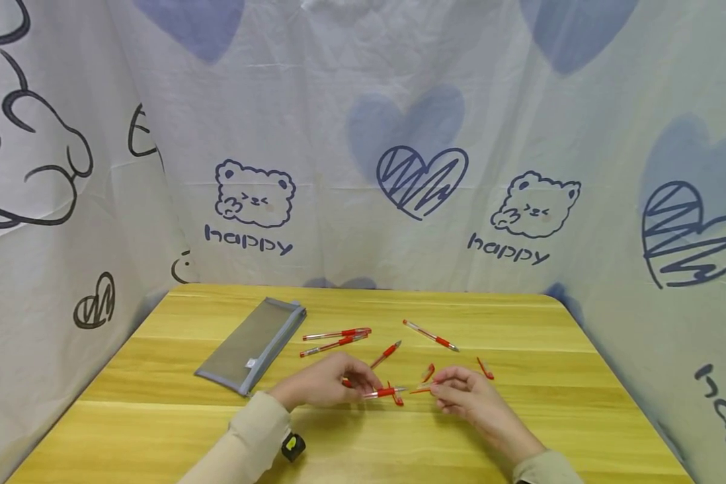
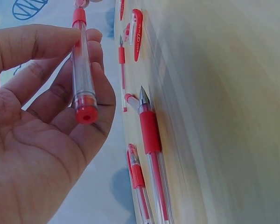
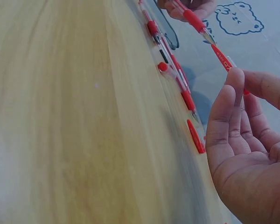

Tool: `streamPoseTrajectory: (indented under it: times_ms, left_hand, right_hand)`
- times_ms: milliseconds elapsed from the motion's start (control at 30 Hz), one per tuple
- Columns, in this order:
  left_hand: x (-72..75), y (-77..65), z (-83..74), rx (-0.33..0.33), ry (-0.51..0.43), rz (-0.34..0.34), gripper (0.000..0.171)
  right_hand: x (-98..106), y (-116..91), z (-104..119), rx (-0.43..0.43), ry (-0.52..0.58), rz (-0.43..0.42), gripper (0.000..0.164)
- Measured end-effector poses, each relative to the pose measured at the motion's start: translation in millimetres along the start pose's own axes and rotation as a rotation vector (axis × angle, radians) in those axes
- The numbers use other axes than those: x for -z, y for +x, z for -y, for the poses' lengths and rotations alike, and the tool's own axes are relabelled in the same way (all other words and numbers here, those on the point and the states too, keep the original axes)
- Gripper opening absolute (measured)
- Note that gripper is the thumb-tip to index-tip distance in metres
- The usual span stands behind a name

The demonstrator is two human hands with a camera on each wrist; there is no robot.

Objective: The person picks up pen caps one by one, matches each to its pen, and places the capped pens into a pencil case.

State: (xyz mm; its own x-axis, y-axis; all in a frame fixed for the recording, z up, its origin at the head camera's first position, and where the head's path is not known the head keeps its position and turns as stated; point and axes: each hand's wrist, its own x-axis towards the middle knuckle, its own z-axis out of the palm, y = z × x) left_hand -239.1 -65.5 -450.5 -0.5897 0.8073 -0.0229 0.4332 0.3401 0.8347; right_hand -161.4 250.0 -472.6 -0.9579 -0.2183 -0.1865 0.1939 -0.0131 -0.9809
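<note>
In the head view my left hand (image 1: 333, 380) holds an uncapped red gel pen (image 1: 387, 392), its metal tip pointing right. The left wrist view shows the pen's clear barrel (image 2: 83, 74) pinched between thumb and fingers, the red end plug towards the camera. My right hand (image 1: 468, 396) pinches a red pen cap (image 3: 222, 59) between thumb and forefinger, the clip's end pointing at the pen tip. A small gap shows between tip and cap in the head view. Beneath the pen, another red cap (image 1: 397, 399) lies on the table.
Loose red caps (image 1: 428, 373) lie behind and right of the right hand. Further back are an uncapped pen (image 1: 387, 353), a pair of pens (image 1: 339, 334) and another pen (image 1: 431, 335). A grey mesh pencil case (image 1: 248, 346) lies at left. Printed curtains stand round the table.
</note>
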Motion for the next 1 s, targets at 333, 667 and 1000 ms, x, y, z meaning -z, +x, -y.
streamPoseTrajectory:
  times_ms: [333, 667, 1000]
  left_hand:
    - [-3.5, 3.0, 0.6, -0.004, 0.002, 0.007, 0.027]
    - [-7.1, 5.6, -2.0, -0.015, -0.006, 0.011, 0.025]
    - [-11.5, 9.9, -6.5, -0.016, -0.038, 0.003, 0.022]
  right_hand:
    - [-9.7, 3.8, -5.9, 0.02, -0.005, 0.021, 0.024]
    - [-17.4, 7.3, -7.8, 0.035, 0.003, 0.032, 0.021]
    - [-19.3, 9.2, -11.1, 0.033, 0.024, -0.015, 0.019]
